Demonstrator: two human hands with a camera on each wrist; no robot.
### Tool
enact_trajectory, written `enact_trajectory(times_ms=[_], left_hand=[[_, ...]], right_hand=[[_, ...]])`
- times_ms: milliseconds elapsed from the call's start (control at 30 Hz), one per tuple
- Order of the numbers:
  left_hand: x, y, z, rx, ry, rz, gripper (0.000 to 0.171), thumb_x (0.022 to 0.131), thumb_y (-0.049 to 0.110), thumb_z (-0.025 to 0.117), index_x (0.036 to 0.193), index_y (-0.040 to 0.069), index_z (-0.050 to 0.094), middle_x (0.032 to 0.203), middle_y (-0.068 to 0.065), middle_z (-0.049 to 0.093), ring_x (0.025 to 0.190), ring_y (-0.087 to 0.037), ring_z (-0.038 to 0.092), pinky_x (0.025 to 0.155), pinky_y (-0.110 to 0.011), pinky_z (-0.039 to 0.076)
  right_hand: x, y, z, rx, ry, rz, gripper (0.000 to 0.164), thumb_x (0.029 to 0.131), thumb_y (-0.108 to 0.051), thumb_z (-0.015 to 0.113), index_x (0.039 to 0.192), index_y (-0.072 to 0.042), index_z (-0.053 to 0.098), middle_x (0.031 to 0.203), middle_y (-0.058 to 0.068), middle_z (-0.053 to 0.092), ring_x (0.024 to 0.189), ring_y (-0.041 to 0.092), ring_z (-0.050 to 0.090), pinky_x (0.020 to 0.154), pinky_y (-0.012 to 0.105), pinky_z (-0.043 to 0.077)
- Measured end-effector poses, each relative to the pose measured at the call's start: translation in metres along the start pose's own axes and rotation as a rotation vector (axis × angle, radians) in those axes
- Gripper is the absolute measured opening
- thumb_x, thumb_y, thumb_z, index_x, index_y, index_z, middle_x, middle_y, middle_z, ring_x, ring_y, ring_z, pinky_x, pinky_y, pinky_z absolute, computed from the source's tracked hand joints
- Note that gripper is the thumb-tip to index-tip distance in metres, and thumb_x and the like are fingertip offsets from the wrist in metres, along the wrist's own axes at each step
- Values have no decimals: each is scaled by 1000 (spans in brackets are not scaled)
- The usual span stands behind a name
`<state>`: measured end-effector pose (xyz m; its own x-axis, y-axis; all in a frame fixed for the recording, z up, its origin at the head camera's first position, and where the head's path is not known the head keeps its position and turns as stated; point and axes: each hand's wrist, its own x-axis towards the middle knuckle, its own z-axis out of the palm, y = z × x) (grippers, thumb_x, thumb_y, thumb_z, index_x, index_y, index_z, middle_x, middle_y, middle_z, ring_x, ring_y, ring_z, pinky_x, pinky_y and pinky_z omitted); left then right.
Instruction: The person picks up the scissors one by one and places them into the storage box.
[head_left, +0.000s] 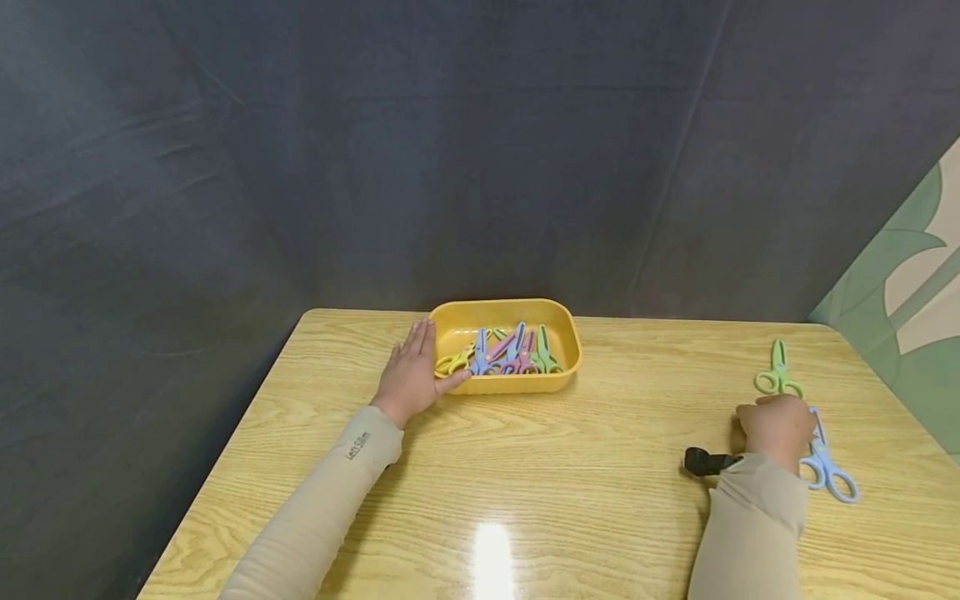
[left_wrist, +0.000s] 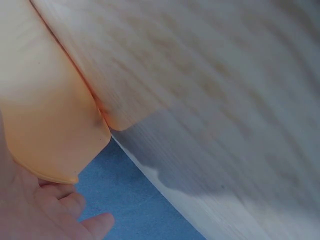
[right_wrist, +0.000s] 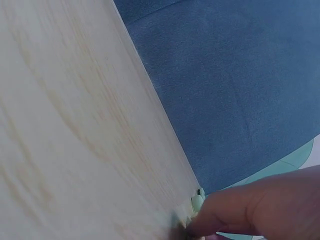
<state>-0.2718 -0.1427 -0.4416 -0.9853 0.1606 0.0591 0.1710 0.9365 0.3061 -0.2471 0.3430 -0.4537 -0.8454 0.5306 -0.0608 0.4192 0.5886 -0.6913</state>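
A yellow tray (head_left: 566, 354) stands near the table's back edge. Several pairs of blue, pink, green and yellow scissors (head_left: 522, 360) lie in it. My left hand (head_left: 408, 375) rests against its left side, fingers straight, thumb over the front rim; the left wrist view shows its fingers (left_wrist: 75, 202) by the tray's wall (left_wrist: 55, 120). At the right, my right hand (head_left: 778, 429) is lowered to the table with bent fingers, between green scissors (head_left: 779, 357) and blue scissors (head_left: 823, 467). Its fingertips are hidden from above; the right wrist view shows them close to the green scissors (right_wrist: 197, 201).
The wooden table (head_left: 585, 467) reaches back to a dark cloth (head_left: 480, 167). A green and beige leaf-patterned surface (head_left: 915, 275) stands beyond its right edge. A black strap piece (head_left: 705, 462) sticks out from the right wrist.
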Motion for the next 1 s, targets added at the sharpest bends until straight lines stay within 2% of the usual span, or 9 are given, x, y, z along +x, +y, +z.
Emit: enact_trajectory(times_ms=[133, 333, 533, 733, 1000], left_hand=[[0, -1, 1, 2, 1, 0, 111, 93, 72, 53, 161, -3, 8, 169, -18, 5, 156, -30, 2, 122, -56, 15], [0, -1, 1, 6, 10, 9, 111, 93, 72, 52, 160, -4, 8, 168, -18, 6, 156, -31, 3, 122, -56, 16], [0, 0, 0, 0, 25, 15, 110, 93, 71, 53, 160, -4, 10, 168, -19, 8, 156, -32, 6, 121, -57, 17], [0, -1, -1, 6, 34, 12, 111, 92, 73, 52, 160, -4, 10, 168, -20, 10, 156, -32, 7, 121, -56, 17], [0, 0, -1, 3, 10, 7, 111, 93, 74, 50, 160, -3, 8, 168, -18, 6, 156, -31, 3, 122, -55, 15]], right_hand=[[2, 1, 0, 7, -4, -1, 43, 89, -8, 62, 118, 24, 57, 118, 44, 53, 111, 62, 42, 100, 64, 36], [3, 1, 0, -22, -14, -6, 48, 90, -10, 61, 124, 23, 57, 125, 42, 54, 115, 61, 42, 104, 62, 34], [3, -2, 0, 41, -28, 6, 47, 92, -10, 61, 126, 22, 55, 129, 43, 48, 121, 60, 38, 108, 62, 32], [4, -5, -2, 88, -20, -1, 45, 92, -8, 61, 124, 22, 55, 126, 42, 46, 121, 61, 35, 105, 63, 34], [2, -11, -5, 110, -39, 4, 46, 93, -7, 56, 132, 18, 53, 139, 40, 44, 132, 58, 35, 111, 60, 31]])
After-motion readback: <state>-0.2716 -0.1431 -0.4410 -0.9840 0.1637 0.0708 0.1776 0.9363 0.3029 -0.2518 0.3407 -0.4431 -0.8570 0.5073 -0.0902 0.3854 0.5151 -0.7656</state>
